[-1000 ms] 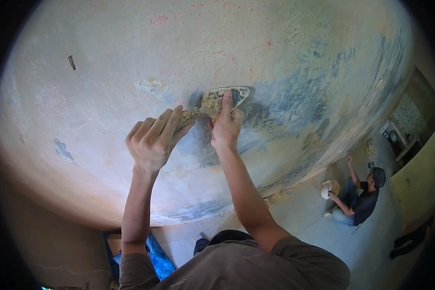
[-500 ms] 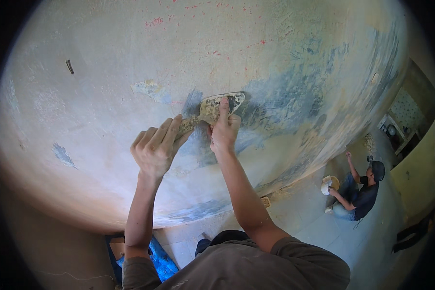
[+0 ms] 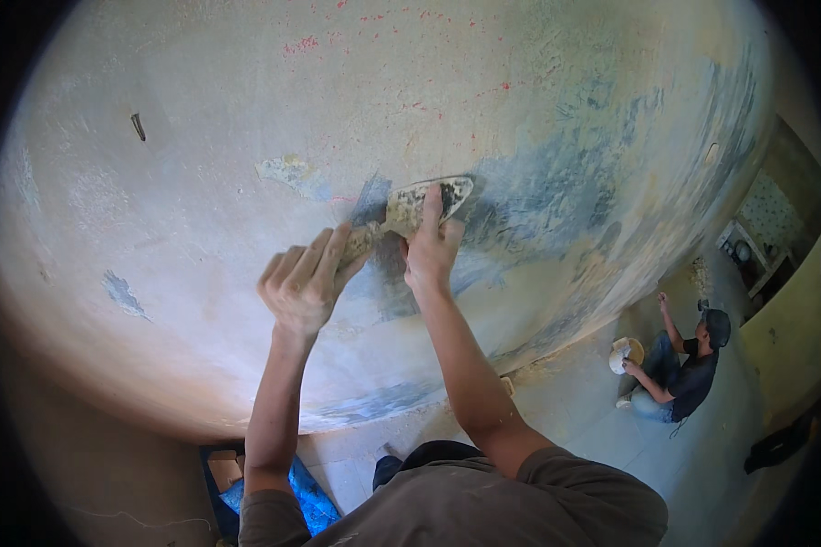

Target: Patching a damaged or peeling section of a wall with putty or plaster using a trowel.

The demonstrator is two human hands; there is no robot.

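A plaster-crusted trowel (image 3: 410,208) lies against the patchy wall (image 3: 219,219) in front of me, its rounded tip pointing right. My left hand (image 3: 303,284) is closed round its handle, fingers stretched along it. On the blade, my right hand (image 3: 431,251) presses with the thumb on the face, while its other fingers curl below the blade's lower edge. Beside the blade the wall shows a dark grey scraped patch (image 3: 372,199), and a wide blue-grey area (image 3: 556,187) spreads to the right. What lies under the blade is hidden.
A nail (image 3: 138,127) sticks out of the wall at upper left. On the right, another person (image 3: 693,365) sits on the floor by the wall, holding a bucket (image 3: 626,354). Blue sheeting (image 3: 312,500) and a cardboard box (image 3: 224,469) lie below my left arm.
The whole view has shifted slightly, so wall marks, hands and trowel appear a little farther right. Both hands keep their grip, and the trowel stays at nearly the same wall spot.
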